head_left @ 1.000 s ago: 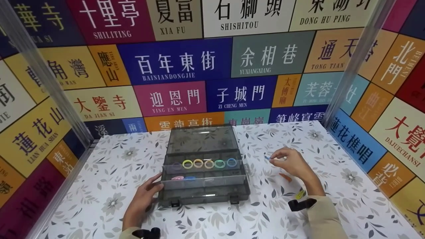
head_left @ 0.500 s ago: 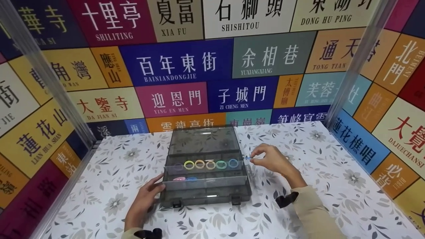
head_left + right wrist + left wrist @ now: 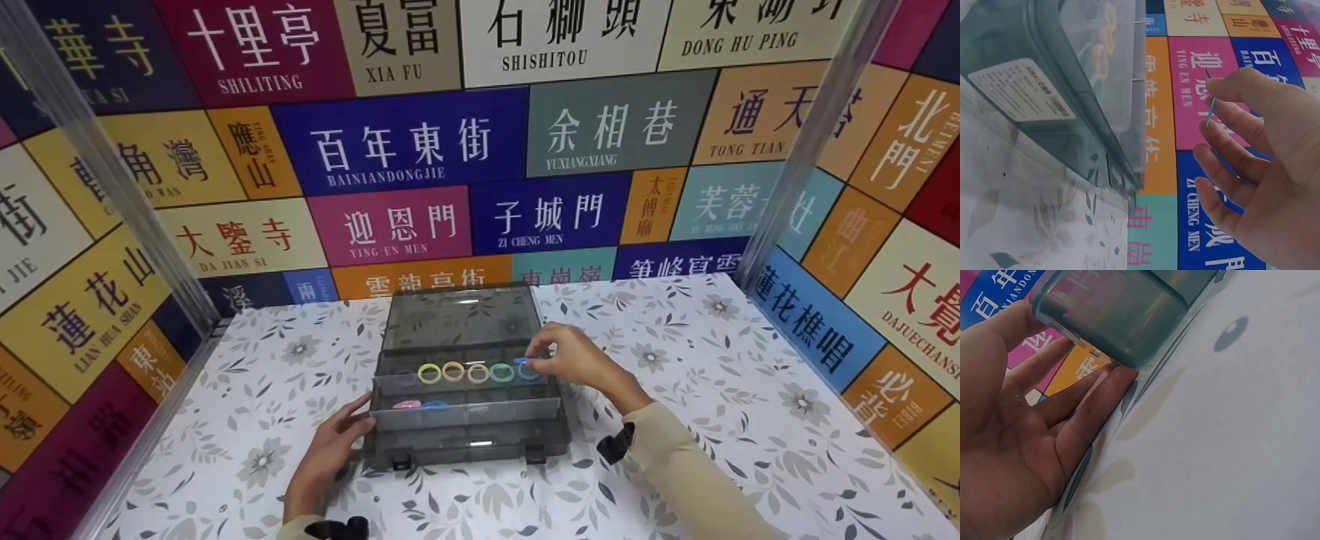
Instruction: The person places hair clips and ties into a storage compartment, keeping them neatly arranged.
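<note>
A smoky grey plastic organiser box (image 3: 465, 442) lies open on the flowered table, its lid (image 3: 457, 315) tilted back. One row holds several coloured rings (image 3: 453, 372); the row in front holds a pink piece (image 3: 406, 404) and a blue piece (image 3: 433, 405). My right hand (image 3: 564, 360) hovers over the right end of the ring row, pinching a thin blue piece (image 3: 1210, 111) between thumb and forefinger. My left hand (image 3: 330, 452) rests with straight fingers against the box's front left corner (image 3: 1123, 354).
The flowered tablecloth (image 3: 720, 390) covers the table. Walls of coloured sign panels (image 3: 405, 150) close in the back and both sides, with clear posts (image 3: 810, 142) at the corners.
My right hand has carried the small blue piece leftward from the table's right side to above the right end of the ring row. The left hand has stayed at the box corner.
</note>
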`<act>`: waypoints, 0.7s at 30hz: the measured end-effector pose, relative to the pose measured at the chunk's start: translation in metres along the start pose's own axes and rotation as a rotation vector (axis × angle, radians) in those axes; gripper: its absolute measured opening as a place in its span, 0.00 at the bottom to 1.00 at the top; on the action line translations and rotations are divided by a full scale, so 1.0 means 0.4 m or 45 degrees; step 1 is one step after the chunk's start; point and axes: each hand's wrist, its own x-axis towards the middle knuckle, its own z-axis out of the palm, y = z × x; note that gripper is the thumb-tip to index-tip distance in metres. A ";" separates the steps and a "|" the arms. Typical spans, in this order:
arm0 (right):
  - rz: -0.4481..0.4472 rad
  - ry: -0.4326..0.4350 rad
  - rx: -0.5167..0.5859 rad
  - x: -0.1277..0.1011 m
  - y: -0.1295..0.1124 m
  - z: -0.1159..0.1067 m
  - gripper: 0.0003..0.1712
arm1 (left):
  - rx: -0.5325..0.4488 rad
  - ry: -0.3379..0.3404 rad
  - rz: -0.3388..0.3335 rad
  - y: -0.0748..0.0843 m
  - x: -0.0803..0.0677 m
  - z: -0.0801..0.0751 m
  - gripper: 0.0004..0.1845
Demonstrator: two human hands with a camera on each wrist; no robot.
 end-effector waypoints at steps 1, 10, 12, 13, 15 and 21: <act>-0.004 -0.005 -0.015 0.006 -0.005 0.005 0.03 | 0.000 -0.003 0.005 -0.001 0.000 0.000 0.28; -0.018 -0.097 -0.075 0.072 -0.073 0.055 0.03 | 0.011 0.010 -0.025 0.003 0.001 0.000 0.29; -0.025 -0.111 -0.055 0.084 -0.084 0.065 0.03 | 0.013 0.010 -0.028 0.003 0.000 0.002 0.29; -0.030 -0.116 -0.039 0.090 -0.087 0.071 0.03 | 0.011 0.007 -0.031 0.003 0.000 0.003 0.28; -0.037 -0.121 -0.012 0.101 -0.092 0.081 0.02 | 0.004 0.007 -0.034 0.002 -0.001 0.004 0.28; -0.006 -0.145 0.067 0.126 -0.091 0.120 0.02 | -0.010 0.001 -0.024 -0.001 0.003 0.002 0.28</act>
